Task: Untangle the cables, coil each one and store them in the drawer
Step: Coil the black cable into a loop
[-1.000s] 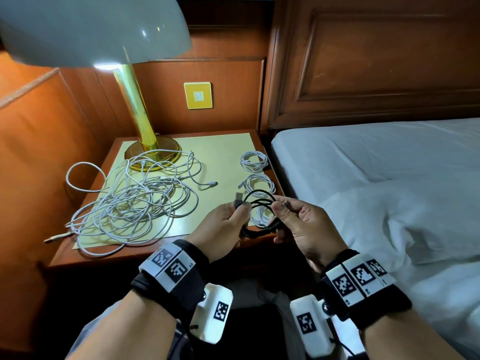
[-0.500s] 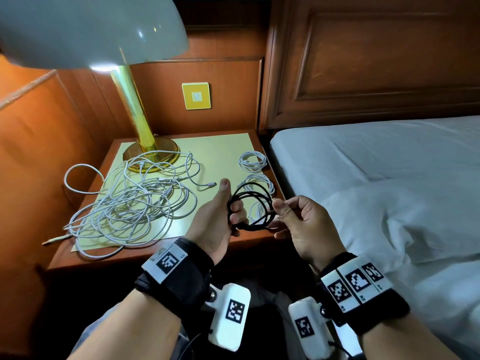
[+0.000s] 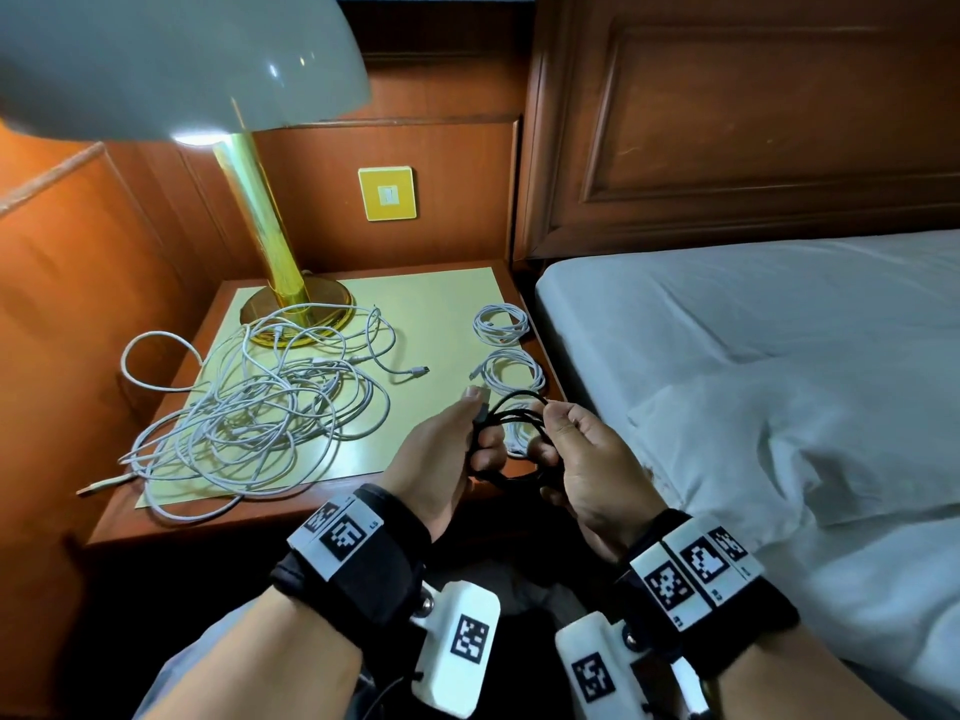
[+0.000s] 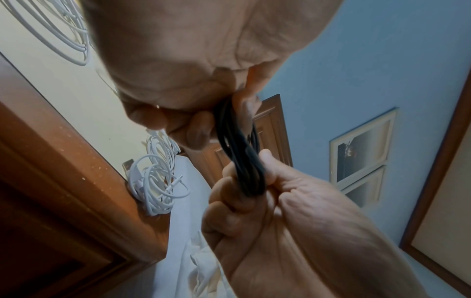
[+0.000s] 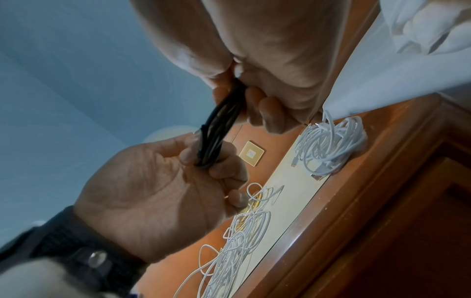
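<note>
Nightstand (image 3: pixel 363 504) front-right edge: both hands have closed in since a second ago, left hand (image 3: pixel 441 459) and right hand (image 3: pixel 587 470) each curled round the black cable (image 3: pixel 511 415), squeezing its round coil into a flatter bundle, so coiling looks nearly done. Long axis runs hand to hand, plug end up by left thumb. Beyond: three white coils (image 3: pixel 501 324) along right edge, white tangle (image 3: pixel 260 407) left

The lamp (image 3: pixel 171 65) is shining warm light down on the nightstand (image 3: pixel 447 293); cables are casting soft shadows. Wrist views are bending at edges, slightly blurred.
</note>
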